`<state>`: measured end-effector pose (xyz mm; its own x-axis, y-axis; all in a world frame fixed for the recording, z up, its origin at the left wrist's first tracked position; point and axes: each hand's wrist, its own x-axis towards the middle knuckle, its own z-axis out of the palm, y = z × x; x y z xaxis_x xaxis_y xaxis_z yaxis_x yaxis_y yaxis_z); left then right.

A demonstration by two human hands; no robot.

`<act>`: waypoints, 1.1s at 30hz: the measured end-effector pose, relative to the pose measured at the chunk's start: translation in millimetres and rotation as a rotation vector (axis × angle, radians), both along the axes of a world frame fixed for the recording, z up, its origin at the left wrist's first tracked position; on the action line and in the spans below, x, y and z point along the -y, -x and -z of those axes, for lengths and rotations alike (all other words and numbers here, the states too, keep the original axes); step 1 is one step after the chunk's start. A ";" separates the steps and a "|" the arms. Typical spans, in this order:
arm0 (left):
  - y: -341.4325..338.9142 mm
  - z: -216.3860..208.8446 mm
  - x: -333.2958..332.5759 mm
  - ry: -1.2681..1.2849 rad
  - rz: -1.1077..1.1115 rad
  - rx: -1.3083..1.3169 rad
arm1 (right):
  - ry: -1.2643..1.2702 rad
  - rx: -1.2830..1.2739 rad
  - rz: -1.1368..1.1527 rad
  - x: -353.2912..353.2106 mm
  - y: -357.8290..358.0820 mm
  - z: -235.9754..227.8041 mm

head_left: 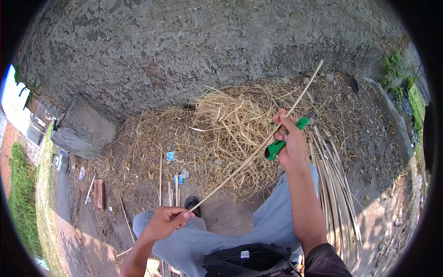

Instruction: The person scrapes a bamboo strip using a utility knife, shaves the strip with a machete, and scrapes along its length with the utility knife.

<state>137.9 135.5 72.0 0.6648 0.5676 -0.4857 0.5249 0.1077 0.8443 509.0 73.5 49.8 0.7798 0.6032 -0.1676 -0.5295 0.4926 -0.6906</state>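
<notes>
Two hands grip long pale thin stick [249, 159]; R w/ green knife [287, 137].

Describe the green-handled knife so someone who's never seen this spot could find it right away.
Start at the big pile of straw-coloured shavings below the rough concrete wall. At its right edge the right hand grips the knife against a long pale stick. Its bright green handle is the only vivid green among the dry strips.

- Green-and-black knife handle [281, 141], beside the straw heap [230, 124].
- Pale tan stick [249, 157], across that golden-yellow heap.
- Grey trousers [272, 217], below the heap.
- Grey wall [207, 46], behind the heap.
</notes>
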 end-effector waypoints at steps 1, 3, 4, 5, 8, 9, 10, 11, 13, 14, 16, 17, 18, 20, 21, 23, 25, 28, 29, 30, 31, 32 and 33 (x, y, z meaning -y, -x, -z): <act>0.7 -0.2 -0.6 -0.004 -0.016 -0.010 | 0.010 0.000 -0.005 0.9 0.4 -0.8; -0.2 -2.1 -0.7 -0.003 -0.035 -0.020 | 0.017 0.002 -0.004 1.4 1.5 -1.2; -0.4 -3.2 -0.4 -0.001 -0.058 -0.033 | 0.022 0.016 -0.015 1.6 2.3 -1.0; 0.5 -4.0 -0.4 -0.005 -0.051 -0.030 | 0.025 0.030 -0.023 1.5 2.6 -1.2; 3.3 -4.6 0.8 -0.010 -0.063 -0.015 | 0.033 0.052 -0.049 1.3 3.5 -1.3; 3.0 -4.7 1.6 -0.024 -0.071 -0.018 | 0.018 0.054 -0.060 2.4 2.6 -0.7; 2.8 -4.5 2.2 -0.039 -0.080 -0.021 | 0.018 0.057 -0.053 3.5 2.7 -1.4; 3.4 -4.4 2.5 -0.040 -0.076 -0.019 | 0.016 0.045 -0.049 3.2 3.5 -2.1; 5.0 -3.6 2.8 -0.048 -0.087 0.009 | 0.005 0.027 -0.057 3.6 3.2 -1.4; 5.7 -2.9 2.7 -0.050 -0.083 0.012 | 0.004 0.030 -0.052 3.6 2.9 -0.7; 6.7 -2.0 2.3 -0.051 -0.093 0.020 | -0.001 0.032 -0.064 3.2 3.2 -0.2; 6.5 -2.1 1.9 -0.052 -0.090 0.022 | -0.002 0.035 -0.061 3.2 3.7 -0.8; 6.2 -2.6 1.6 -0.057 -0.088 0.012 | 0.000 0.026 -0.059 3.1 4.2 -1.5; 6.7 -1.8 0.9 -0.064 -0.084 0.005 | 0.001 0.019 -0.054 2.8 4.7 -2.4; 7.8 0.2 0.8 -0.062 -0.095 0.017 | 0.004 0.013 -0.059 2.6 4.6 -2.7; 9.1 1.6 0.5 -0.061 -0.103 0.030 | 0.007 0.009 -0.061 2.3 4.8 -2.9; 9.3 0.2 1.0 -0.075 -0.078 0.038 | -0.011 -0.002 -0.082 1.8 5.5 -2.8; 6.8 -3.2 1.8 -0.049 -0.110 -0.002 | -0.015 0.017 -0.092 1.5 4.8 -1.9; 6.8 -3.6 2.0 -0.050 -0.109 -0.001 | -0.016 0.013 -0.095 0.6 5.4 -1.9; 7.0 -3.9 2.1 -0.040 -0.117 -0.003 | -0.016 0.014 -0.094 0.6 5.6 -2.0; 7.5 -3.8 1.9 -0.031 -0.125 -0.004 | -0.014 0.012 -0.095 0.9 6.1 -2.0; 7.6 -3.2 1.4 -0.031 -0.123 -0.001 | -0.013 0.012 -0.095 1.2 5.9 -2.7; 8.7 -2.1 1.0 -0.035 -0.114 0.008 | -0.014 0.015 -0.094 1.7 6.1 -3.3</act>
<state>129.3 134.4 74.0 0.5984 0.6565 -0.4593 0.5045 0.1366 0.8525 503.0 71.7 53.1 0.7221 0.6759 -0.1476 -0.5635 0.4509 -0.6922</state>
